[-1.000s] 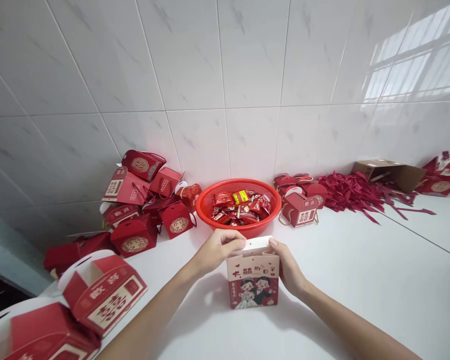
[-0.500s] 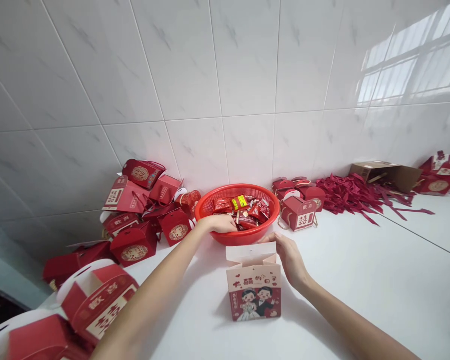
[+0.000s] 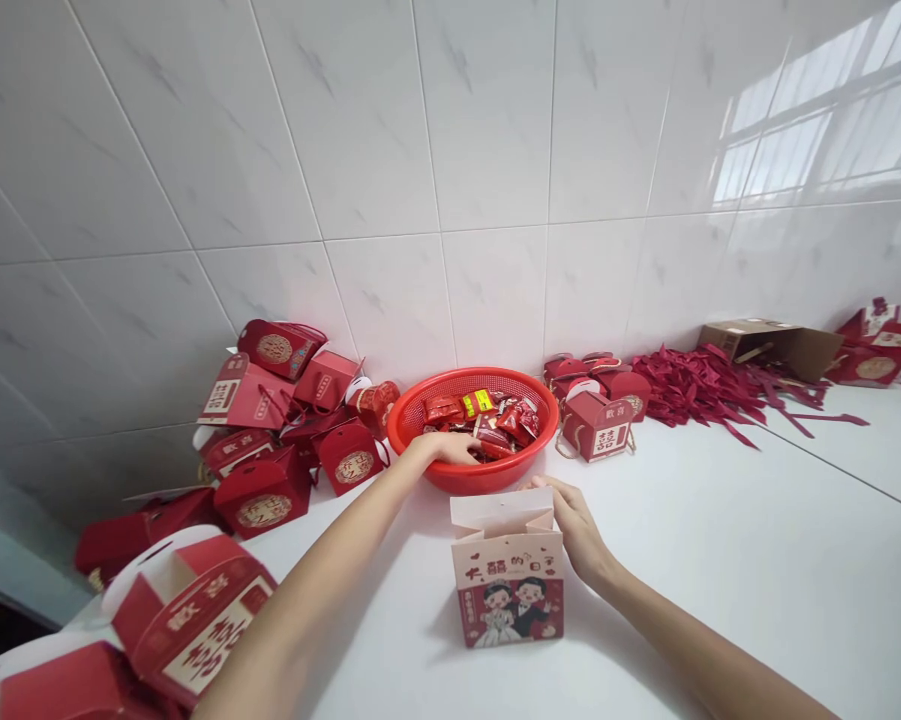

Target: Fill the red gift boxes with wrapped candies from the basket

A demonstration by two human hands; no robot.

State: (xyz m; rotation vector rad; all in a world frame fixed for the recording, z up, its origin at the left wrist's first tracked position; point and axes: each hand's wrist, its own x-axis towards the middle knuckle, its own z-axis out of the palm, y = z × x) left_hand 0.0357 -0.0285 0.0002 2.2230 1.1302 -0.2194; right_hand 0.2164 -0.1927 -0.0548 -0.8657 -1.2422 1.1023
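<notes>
My left hand (image 3: 450, 447) was down inside the red basket (image 3: 420, 420), fingers curled over the wrapped candies (image 3: 495, 425). Honestly can't tell whether that grip had actually closed on one or was just resting on the heap, the fingertips were buried. My right hand (image 3: 576, 528) sat open against the right side of the little gift box (image 3: 508, 585), fingers spread along its top flap, not clenched around anything, just bracing it so it stood upright with the mouth open toward me. The box stood on the white desk (image 3: 720, 560) just in front of the basket, near enough that the reach was short, which I guess is why I parked it there.

Further out, a pile of finished red boxes (image 3: 285, 420) leaned against the tiled wall on the left, a few more red handled boxes (image 3: 600, 415) sat right of the basket, then a heap of red ribbons (image 3: 709, 390) and a tipped cardboard carton (image 3: 784, 345). A couple of unfolded boxes (image 3: 187, 615) lay near my left elbow.
</notes>
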